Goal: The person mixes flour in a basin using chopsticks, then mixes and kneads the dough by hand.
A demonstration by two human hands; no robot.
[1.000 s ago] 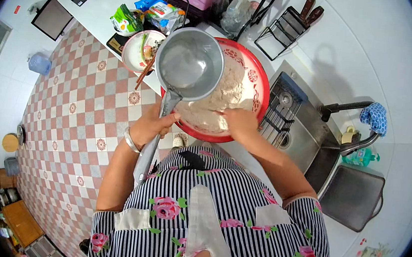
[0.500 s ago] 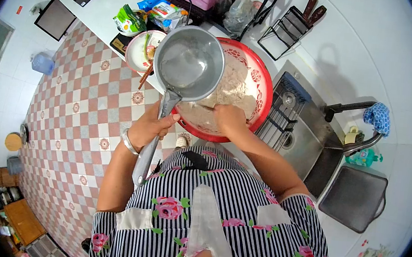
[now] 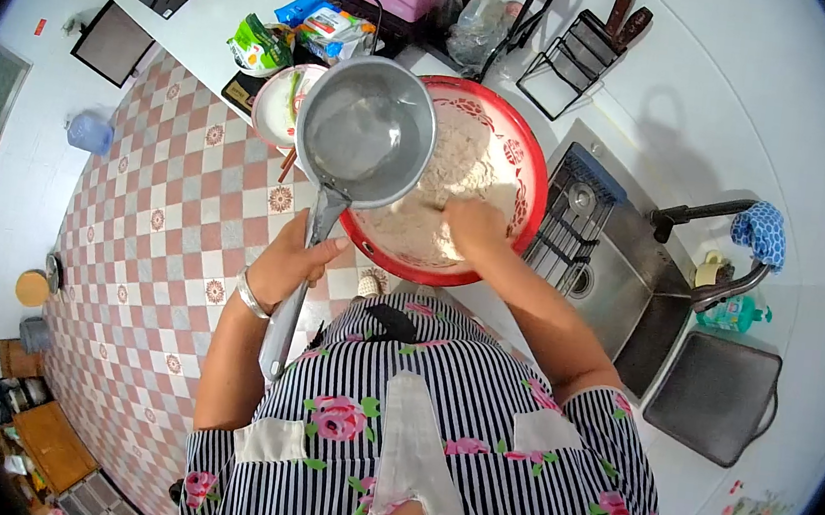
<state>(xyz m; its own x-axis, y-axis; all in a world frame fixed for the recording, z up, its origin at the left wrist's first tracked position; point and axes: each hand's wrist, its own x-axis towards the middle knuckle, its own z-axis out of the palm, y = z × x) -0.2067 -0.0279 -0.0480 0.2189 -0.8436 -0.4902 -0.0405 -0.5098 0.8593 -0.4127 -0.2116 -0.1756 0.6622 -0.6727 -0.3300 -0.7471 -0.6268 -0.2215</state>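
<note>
Red basin point(image 3: 539, 175) at twelve o'clock holds flour point(image 3: 467, 168), some clumped, some apparently loose; right hand point(image 3: 476, 228) at its five o'clock, finger grip unclear. Left hand point(image 3: 291, 263) curls around the handle point(image 3: 284, 333) of the eleven-o'clock dipper point(image 3: 317, 112), water point(image 3: 359, 141) seemingly unpoured.

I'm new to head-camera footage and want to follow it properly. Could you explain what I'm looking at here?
There's no machine: these are a person's own bare hands. The camera is worn on the head, looking forward and down, so the striped floral top below is the wearer's.

The left hand holds a metal dipper by its long handle, its cup partly covering our view of a red-rimmed basin. The right hand is inside that basin, at a pale, flour-like powder; whether it grips anything is hard to tell.

Along the white counter are food packets and a bowl. A sink lies to the right.
</note>
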